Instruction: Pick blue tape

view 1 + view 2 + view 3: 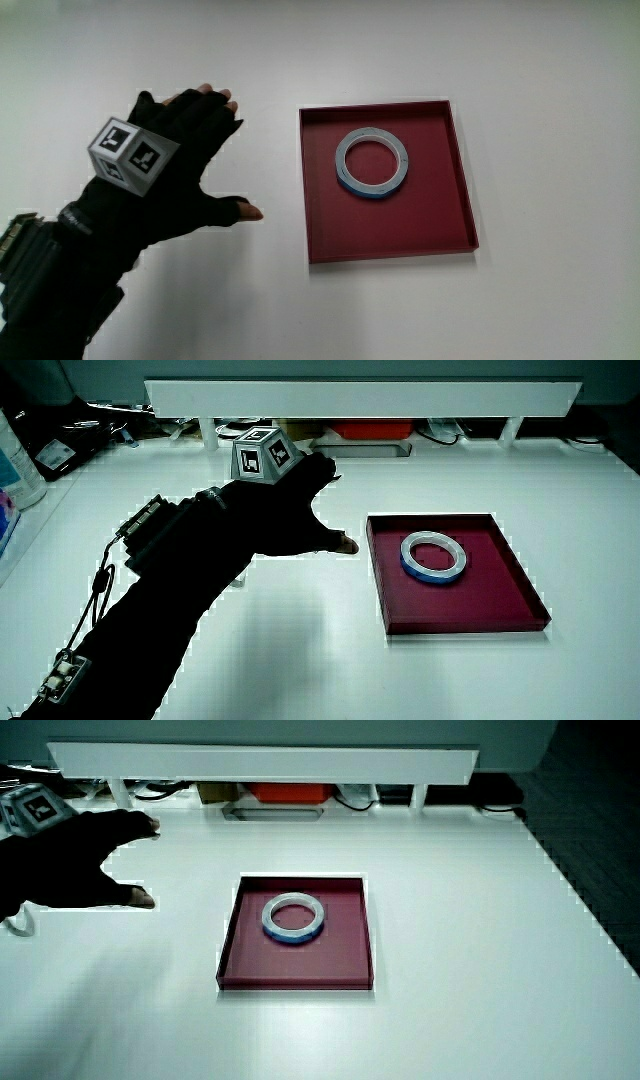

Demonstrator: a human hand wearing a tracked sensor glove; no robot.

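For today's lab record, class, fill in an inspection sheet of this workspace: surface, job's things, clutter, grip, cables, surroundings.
Surface: white table, bare around the tray.
Job's things: blue tape lying flat inside the dark red tray, untouched.
Clutter: nothing seen on the work area.
Grip: the hand beside the tray, over the bare table, fingers spread, holding nothing.
Cables: thin wires along the forearm in a side view.
Surroundings: low white partition, with items under it.

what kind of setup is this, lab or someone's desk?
Probably a lab recording bench: a bare white table with a low partition and cables past it, a marker cube on the gloved hand, and a lone tape staged in a red tray.
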